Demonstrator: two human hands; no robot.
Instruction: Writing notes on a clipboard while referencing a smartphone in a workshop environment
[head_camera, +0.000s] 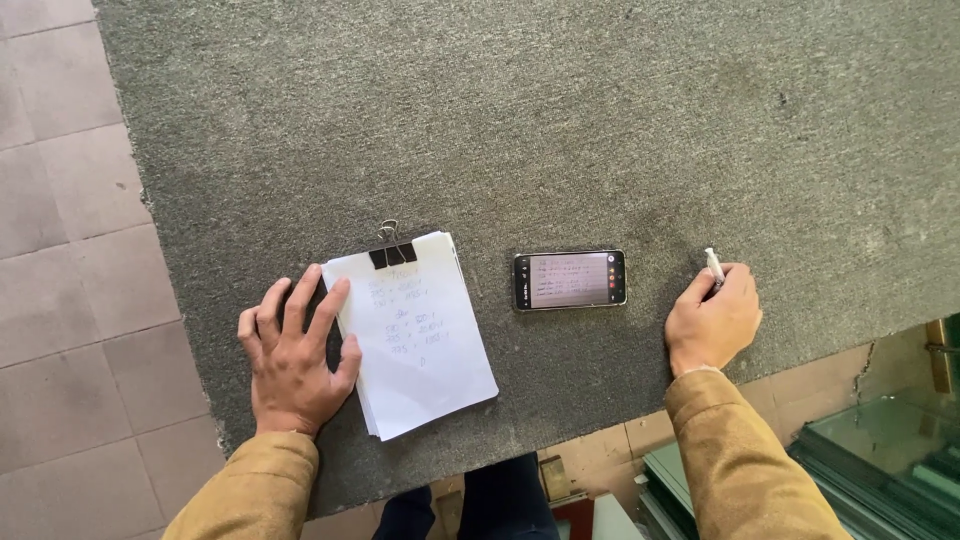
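My left hand (295, 355) lies flat, fingers spread, on the left edge of a stack of white paper (425, 345) with handwriting, held at the top by a black binder clip (391, 252). To the right of the paper lies a smartphone (570, 279), sideways, with its screen lit. Farther right, my right hand (715, 320) rests on the surface and grips a white marker (714, 265) whose tip sticks up past the fingers.
Everything lies on a table covered in grey carpet (560, 120). A tiled floor (70, 250) lies to the left. Sheets of glass (880, 450) are stacked below the table's near right edge.
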